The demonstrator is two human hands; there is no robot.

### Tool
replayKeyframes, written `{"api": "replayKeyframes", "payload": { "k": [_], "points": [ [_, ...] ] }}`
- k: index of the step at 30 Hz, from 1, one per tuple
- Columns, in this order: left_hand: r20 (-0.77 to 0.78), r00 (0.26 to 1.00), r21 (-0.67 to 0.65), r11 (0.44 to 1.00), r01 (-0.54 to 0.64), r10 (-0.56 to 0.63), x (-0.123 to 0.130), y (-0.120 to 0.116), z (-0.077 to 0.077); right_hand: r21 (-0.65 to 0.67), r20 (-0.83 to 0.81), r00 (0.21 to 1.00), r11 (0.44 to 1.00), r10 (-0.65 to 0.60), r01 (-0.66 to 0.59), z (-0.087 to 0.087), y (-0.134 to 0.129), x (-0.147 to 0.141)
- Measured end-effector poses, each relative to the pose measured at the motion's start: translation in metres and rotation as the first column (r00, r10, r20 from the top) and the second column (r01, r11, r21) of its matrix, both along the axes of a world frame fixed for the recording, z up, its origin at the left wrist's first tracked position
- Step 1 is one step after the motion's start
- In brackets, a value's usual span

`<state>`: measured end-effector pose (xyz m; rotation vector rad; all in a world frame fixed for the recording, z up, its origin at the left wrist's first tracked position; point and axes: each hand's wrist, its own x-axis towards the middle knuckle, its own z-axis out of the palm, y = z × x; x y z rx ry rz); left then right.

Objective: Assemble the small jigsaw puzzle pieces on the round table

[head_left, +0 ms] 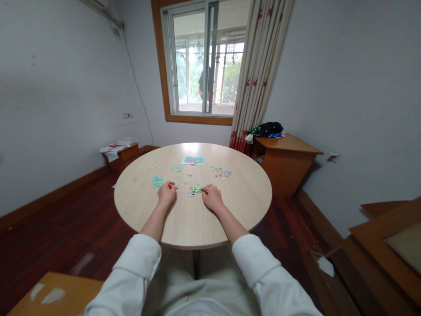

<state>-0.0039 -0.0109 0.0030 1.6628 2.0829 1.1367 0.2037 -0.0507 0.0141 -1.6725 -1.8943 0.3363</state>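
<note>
On the round table (187, 224), my left hand (166, 193) has its fingers closed in a pinch on a small pale jigsaw puzzle piece (176, 186). My right hand (212, 196) rests with bent, closed fingertips at the right edge of a small joined patch of jigsaw puzzle (196, 189), coloured yellow and teal. Whatever those right fingertips grip is hidden. Just beyond my left hand lies a cluster of teal puzzle pieces (157, 181). One loose teal piece (186, 182) and a small dark-and-white piece (189, 175) lie between the hands, farther out.
A printed picture sheet (192, 160) lies toward the table's far side. Teal pieces (176, 167) sit left of it, and pink mixed pieces (222, 172) to its right. A wooden desk (286, 153) with cloth on top stands behind right, a low cabinet (129, 152) behind left.
</note>
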Motion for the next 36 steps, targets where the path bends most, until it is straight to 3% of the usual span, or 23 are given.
{"api": "replayKeyframes", "payload": {
  "k": [7, 16, 36],
  "points": [
    [-0.059, 0.998, -0.042, 0.999, -0.007, 0.005, 0.001, -0.002, 0.003, -0.005, -0.001, 1.0, 1.0, -0.002, 0.002, 0.001, 0.0, 0.0],
    [-0.006, 1.0, -0.006, 1.0, -0.013, 0.013, 0.002, -0.005, 0.005, -0.013, -0.024, 1.0, 1.0, -0.01, 0.01, -0.001, 0.003, 0.001],
    [-0.013, 0.999, 0.017, 0.999, -0.037, 0.037, 0.001, -0.004, 0.005, 0.046, -0.212, 0.977, 0.998, -0.022, 0.033, -0.013, 0.014, 0.006]
  ]
}}
